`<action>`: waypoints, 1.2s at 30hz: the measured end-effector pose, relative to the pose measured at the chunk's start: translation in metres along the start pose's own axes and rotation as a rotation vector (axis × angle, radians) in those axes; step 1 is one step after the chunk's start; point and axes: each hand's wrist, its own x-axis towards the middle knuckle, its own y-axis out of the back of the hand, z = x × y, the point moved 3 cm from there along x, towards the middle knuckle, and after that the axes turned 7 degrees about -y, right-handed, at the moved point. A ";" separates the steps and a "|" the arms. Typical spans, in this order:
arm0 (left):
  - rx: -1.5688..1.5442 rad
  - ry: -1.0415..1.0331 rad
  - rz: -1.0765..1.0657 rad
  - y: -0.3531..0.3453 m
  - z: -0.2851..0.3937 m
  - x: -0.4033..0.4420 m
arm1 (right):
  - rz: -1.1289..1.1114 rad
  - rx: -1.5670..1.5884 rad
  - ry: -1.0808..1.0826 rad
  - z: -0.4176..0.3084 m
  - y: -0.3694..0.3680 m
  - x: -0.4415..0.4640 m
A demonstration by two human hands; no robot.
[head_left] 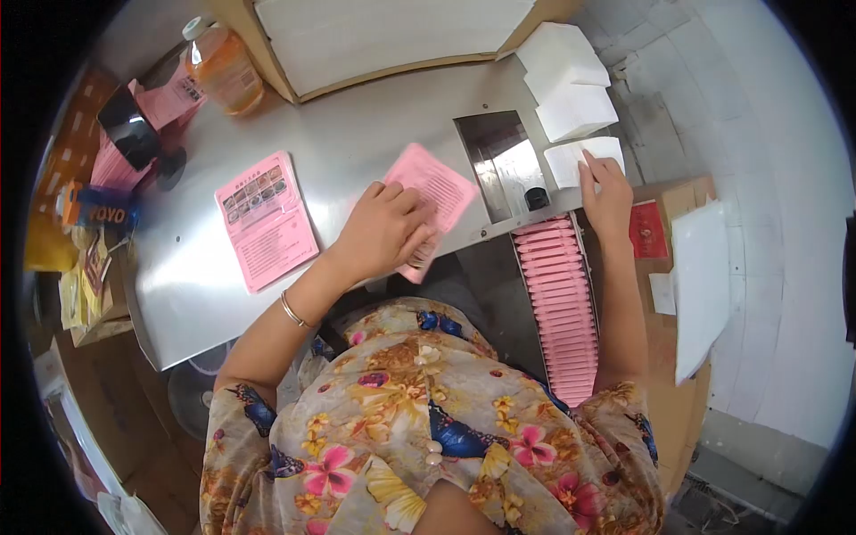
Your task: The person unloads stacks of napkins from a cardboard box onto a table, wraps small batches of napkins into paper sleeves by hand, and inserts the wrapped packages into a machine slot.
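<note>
My left hand (385, 225) is closed on a pink printed packet (437, 192) above the front edge of the metal table. The packet is tilted, and my fingers cover part of it. My right hand (609, 198) is at the nearest stack of white folded paper (562, 165), its fingers bent together on the top paper. A stack of pink printed packets (266, 221) lies flat to the left of my left hand. Below my right hand, a long narrow tray holds a row of many pink packets (557, 308) standing on edge.
More white paper stacks (571, 89) stand at the back right. A rectangular opening (493, 160) is cut in the metal table (357, 116). A bottle of orange liquid (223, 71) stands back left, near a black holder (129, 125) with pink papers. Cardboard boxes (660, 357) are at right.
</note>
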 end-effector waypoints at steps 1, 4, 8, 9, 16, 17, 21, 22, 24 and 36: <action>-0.019 0.042 -0.041 -0.002 0.000 -0.003 | -0.051 0.048 -0.039 0.000 0.000 -0.001; -0.068 0.165 -0.031 -0.011 0.002 -0.010 | -0.049 0.067 0.006 -0.001 0.000 -0.002; -0.147 0.370 -0.172 -0.003 0.008 -0.018 | -0.091 -0.009 -0.108 -0.011 0.000 -0.005; -0.146 0.370 -0.170 -0.001 0.005 -0.023 | -0.018 -0.097 -0.022 -0.011 0.000 -0.004; 0.083 0.212 -0.029 0.008 0.009 -0.034 | 0.019 0.016 0.241 0.004 -0.009 -0.001; 0.068 0.237 -0.034 0.002 0.010 -0.030 | 0.008 0.104 0.388 -0.021 -0.011 -0.012; 0.056 0.240 0.057 -0.017 0.011 -0.011 | -0.316 0.352 0.785 -0.137 -0.034 -0.067; 0.107 0.248 0.047 -0.022 0.009 -0.010 | -0.251 0.298 0.795 -0.139 -0.049 -0.067; 0.082 0.254 0.073 -0.022 0.013 -0.010 | -0.253 0.298 0.665 -0.136 -0.065 -0.058; 0.087 0.323 0.275 0.037 0.024 -0.038 | -0.454 -0.049 0.471 -0.126 -0.109 -0.002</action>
